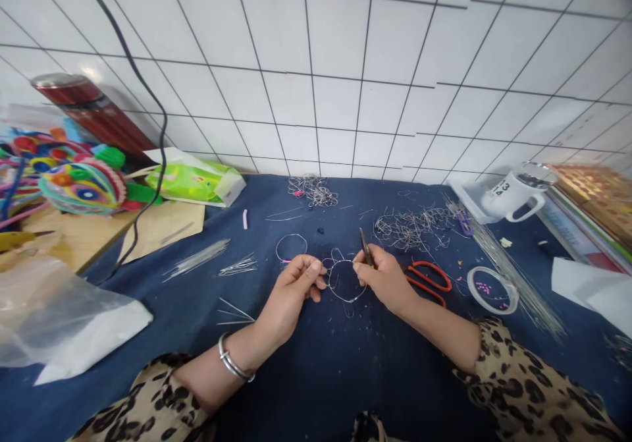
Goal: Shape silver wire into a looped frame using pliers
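Over the blue-covered desk (306, 376), a wire ring (351, 302) is pinched on either side by the left hand (299, 280) and the right hand (382, 274), pliers (366, 248) also gripped in the latter; its curve should be kept undistorted by light, steady pressure.

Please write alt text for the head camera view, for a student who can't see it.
A person's left hand and right hand hold a looped wire ring over a dark blue cloth, the right also gripping a dark pointed tool. Tangled wire and straight wires lie around; a white mug is at the right.
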Action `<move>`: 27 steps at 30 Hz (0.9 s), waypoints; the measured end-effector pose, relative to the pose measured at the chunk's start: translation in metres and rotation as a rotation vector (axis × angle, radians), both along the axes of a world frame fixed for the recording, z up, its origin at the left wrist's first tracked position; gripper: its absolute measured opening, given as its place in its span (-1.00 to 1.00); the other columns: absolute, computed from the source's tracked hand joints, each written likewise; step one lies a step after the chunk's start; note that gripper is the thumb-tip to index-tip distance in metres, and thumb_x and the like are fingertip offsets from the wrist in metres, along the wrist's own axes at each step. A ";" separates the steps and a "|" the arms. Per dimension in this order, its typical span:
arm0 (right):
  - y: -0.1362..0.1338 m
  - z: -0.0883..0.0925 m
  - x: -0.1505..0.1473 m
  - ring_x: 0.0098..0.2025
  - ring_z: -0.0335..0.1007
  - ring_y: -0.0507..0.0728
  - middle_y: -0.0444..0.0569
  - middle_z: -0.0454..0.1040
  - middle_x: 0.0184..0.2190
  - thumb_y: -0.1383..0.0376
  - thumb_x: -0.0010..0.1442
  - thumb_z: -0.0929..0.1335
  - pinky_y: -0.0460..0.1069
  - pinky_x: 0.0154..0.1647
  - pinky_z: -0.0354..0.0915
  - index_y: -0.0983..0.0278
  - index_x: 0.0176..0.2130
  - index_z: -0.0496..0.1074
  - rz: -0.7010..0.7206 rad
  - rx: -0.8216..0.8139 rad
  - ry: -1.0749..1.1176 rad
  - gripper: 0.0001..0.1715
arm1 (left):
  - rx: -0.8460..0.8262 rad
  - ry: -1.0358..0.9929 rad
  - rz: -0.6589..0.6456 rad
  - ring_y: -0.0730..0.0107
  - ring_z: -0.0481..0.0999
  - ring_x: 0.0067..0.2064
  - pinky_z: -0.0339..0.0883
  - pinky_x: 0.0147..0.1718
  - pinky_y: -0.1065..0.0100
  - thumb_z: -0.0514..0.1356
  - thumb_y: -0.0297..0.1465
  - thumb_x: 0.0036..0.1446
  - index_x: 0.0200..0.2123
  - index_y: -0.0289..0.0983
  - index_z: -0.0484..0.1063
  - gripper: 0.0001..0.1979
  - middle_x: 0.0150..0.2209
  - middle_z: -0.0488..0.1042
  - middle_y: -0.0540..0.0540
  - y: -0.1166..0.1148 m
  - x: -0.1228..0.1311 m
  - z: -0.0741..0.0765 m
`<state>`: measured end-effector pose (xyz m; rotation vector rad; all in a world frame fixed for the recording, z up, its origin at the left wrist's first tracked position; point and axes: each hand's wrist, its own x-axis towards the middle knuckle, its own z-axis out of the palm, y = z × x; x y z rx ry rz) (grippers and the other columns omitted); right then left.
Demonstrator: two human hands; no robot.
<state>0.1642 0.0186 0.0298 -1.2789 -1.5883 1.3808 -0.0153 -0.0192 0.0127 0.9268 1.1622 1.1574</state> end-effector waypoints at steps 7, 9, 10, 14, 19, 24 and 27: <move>-0.001 -0.006 -0.001 -0.55 0.20 -0.04 -0.23 0.24 -0.60 0.33 0.05 0.25 -0.11 -0.46 0.18 0.26 -0.39 0.26 0.096 -0.007 -0.016 -0.96 | -0.040 0.002 -0.019 0.46 0.41 -0.36 0.28 -0.49 0.49 0.20 -0.31 0.03 -0.30 -0.29 0.33 -0.80 -0.38 0.42 -0.05 0.004 -0.001 0.004; -0.002 -0.005 -0.001 -0.55 0.21 -0.04 -0.23 0.24 -0.60 0.33 0.05 0.25 -0.11 -0.46 0.18 0.27 -0.39 0.26 0.117 -0.008 -0.036 -0.96 | -0.044 0.030 -0.037 0.49 0.40 -0.40 0.27 -0.50 0.50 0.21 -0.33 0.01 -0.32 -0.30 0.33 -0.81 -0.44 0.41 -0.03 0.004 -0.001 0.003; -0.002 -0.004 -0.001 -0.55 0.21 -0.04 -0.23 0.24 -0.60 0.33 0.05 0.25 -0.11 -0.46 0.19 0.27 -0.39 0.26 0.128 -0.015 -0.043 -0.96 | -0.041 0.044 -0.040 0.51 0.39 -0.42 0.27 -0.50 0.50 0.21 -0.33 0.01 -0.33 -0.30 0.33 -0.82 -0.46 0.41 -0.02 0.005 -0.001 0.002; -0.002 -0.002 -0.002 -0.55 0.20 -0.04 -0.24 0.23 -0.60 0.33 0.04 0.26 -0.12 -0.47 0.19 0.26 -0.38 0.26 0.156 -0.044 -0.054 -0.95 | -0.022 0.080 -0.054 0.50 0.39 -0.42 0.27 -0.48 0.49 0.20 -0.33 0.02 -0.35 -0.30 0.33 -0.83 -0.47 0.40 -0.01 0.005 -0.001 -0.001; -0.002 -0.005 -0.002 -0.56 0.19 -0.05 -0.23 0.23 -0.59 0.33 0.03 0.26 -0.13 -0.51 0.20 0.26 -0.38 0.25 0.185 -0.055 -0.053 -0.94 | 0.007 0.066 -0.084 0.49 0.40 -0.39 0.26 -0.45 0.47 0.20 -0.36 0.03 -0.33 -0.29 0.32 -0.85 -0.46 0.39 0.00 0.006 0.001 -0.002; -0.001 -0.009 -0.001 -0.57 0.20 -0.05 -0.24 0.23 -0.58 0.33 0.03 0.26 -0.13 -0.51 0.20 0.25 -0.38 0.25 0.191 -0.056 -0.058 -0.94 | 0.024 -0.003 -0.130 0.49 0.41 -0.39 0.25 -0.44 0.47 0.20 -0.38 0.03 -0.31 -0.29 0.33 -0.85 -0.44 0.40 -0.01 0.009 0.003 -0.004; -0.001 -0.009 -0.001 -0.57 0.21 -0.05 -0.23 0.23 -0.58 0.33 0.02 0.26 -0.13 -0.52 0.21 0.26 -0.38 0.25 0.202 -0.061 -0.061 -0.94 | 0.023 -0.021 -0.144 0.49 0.42 -0.39 0.25 -0.44 0.47 0.20 -0.39 0.03 -0.31 -0.30 0.34 -0.85 -0.43 0.41 -0.02 0.010 0.003 -0.006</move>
